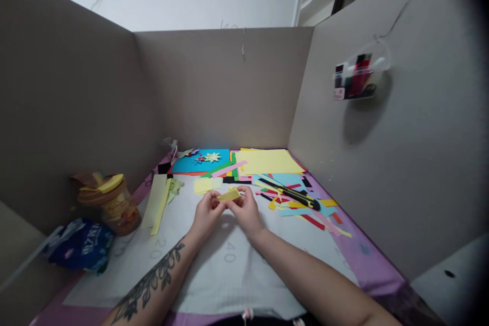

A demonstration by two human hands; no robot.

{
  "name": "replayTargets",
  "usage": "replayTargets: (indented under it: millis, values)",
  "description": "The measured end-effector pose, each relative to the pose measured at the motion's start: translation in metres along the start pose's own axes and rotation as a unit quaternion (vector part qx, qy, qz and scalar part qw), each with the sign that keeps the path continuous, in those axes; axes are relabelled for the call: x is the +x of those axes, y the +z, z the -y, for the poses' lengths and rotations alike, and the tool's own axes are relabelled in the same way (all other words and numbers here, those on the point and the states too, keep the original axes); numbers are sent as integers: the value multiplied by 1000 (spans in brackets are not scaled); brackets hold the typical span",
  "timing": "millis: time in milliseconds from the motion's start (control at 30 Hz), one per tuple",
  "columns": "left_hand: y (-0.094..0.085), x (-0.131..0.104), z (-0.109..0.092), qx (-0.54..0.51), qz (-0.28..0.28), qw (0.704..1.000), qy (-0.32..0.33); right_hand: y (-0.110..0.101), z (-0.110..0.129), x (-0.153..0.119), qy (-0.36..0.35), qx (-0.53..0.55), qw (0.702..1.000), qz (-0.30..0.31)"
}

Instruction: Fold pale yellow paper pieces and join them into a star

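Between my two hands is a small folded piece of yellow paper [228,195], raised a little over the white mat [229,285]. My left hand [208,211] pinches its left end, and my right hand [246,210] grips the right end, the thumbs close together at its lower edge. Just behind my left hand lie small pale yellow paper squares [203,185]. To the right of my right hand, a black and yellow utility knife [292,193] rests on scattered coloured paper strips [305,212].
Yellow sheets [269,161] and a blue sheet [183,164] with folded paper stars [212,157] lie at the back. On the left stand a brown-lidded cup [120,209] and a blue packet [82,245]. Grey panels [225,86] enclose the table; a plastic container [359,79] hangs right.
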State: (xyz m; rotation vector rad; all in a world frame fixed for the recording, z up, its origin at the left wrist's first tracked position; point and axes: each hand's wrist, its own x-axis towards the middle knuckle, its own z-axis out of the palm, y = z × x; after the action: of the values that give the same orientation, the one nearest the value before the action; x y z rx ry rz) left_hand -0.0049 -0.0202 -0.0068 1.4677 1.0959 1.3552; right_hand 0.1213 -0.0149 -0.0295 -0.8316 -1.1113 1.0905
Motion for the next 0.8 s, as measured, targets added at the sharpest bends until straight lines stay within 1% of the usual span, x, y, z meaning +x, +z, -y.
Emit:
replayTargets:
  millis: [100,233,367,433,467,500,567,633,700,733,800]
  values:
    - [0,-1,0,-10,11,1000,-5,2,3,1,12,4,1000,-22]
    - [1,-1,0,1,-16,1000,-16,-4,10,9,15,11,998,-62]
    - [2,0,2,14,-28,999,-30,-22,14,24,-2,27,995,-98]
    - [0,1,3,22,-39,998,-32,-33,16,30,-23,33,991,-131]
    - [-1,1,4,25,-42,998,-34,-37,17,32,-37,29,990,-131]
    - [-2,2,4,26,-44,998,-36,-39,18,33,-53,16,991,-122]
    - [-3,2,4,21,-38,998,-35,-39,19,30,-68,-29,995,-69]
    - [-2,2,3,15,-28,999,-26,-33,18,24,-57,-73,996,2]
    - [-1,1,2,22,-16,1000,-12,-25,14,19,-30,-103,993,55]
    - [-1,0,1,33,-8,999,-5,-22,12,16,-19,-115,991,72]
    - [-1,-1,1,68,8,998,9,-18,8,15,-14,-133,987,84]
